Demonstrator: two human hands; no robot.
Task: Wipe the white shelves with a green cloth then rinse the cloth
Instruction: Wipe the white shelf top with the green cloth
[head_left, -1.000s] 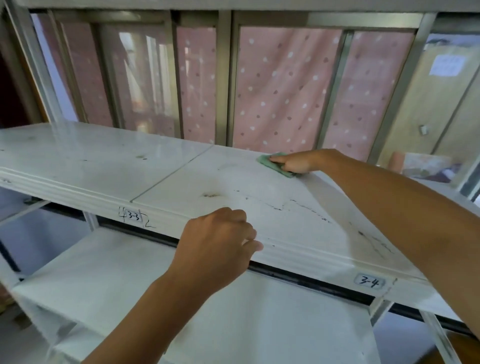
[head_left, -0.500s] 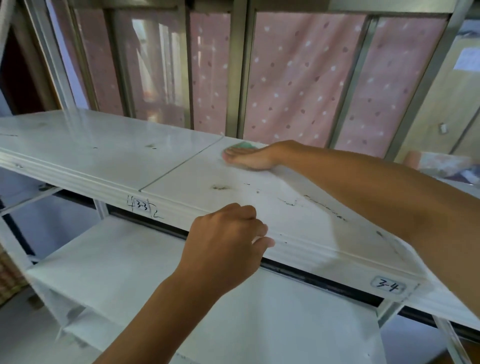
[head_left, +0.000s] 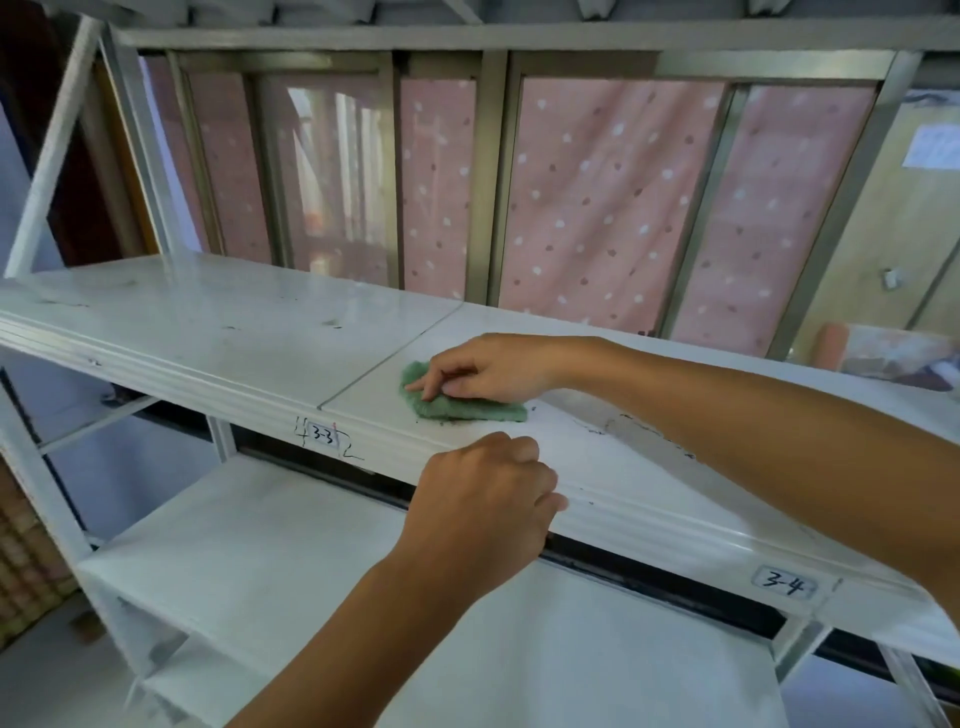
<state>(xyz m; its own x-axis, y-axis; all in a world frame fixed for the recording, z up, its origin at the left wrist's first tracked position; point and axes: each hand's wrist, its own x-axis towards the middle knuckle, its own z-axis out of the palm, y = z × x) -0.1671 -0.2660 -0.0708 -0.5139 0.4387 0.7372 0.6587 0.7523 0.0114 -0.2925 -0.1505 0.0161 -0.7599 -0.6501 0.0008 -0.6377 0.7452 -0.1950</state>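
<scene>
The right hand (head_left: 488, 366) pressed curled fingers onto the green cloth (head_left: 457, 400) on the upper white shelf (head_left: 218, 332). The left hand (head_left: 483, 499) gripped the shelf's front edge near the "3-3" label (head_left: 322, 435), closed around it. A pink dotted curtain (head_left: 597, 208) hung behind.

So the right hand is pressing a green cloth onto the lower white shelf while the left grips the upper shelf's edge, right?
Not quite. In the head view the right hand presses the green cloth onto the upper white shelf, not the lower one. The left hand does grip that shelf's front edge.

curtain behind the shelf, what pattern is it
Pink curtain with white and darker pink polka dots, seen in the head view.
</scene>
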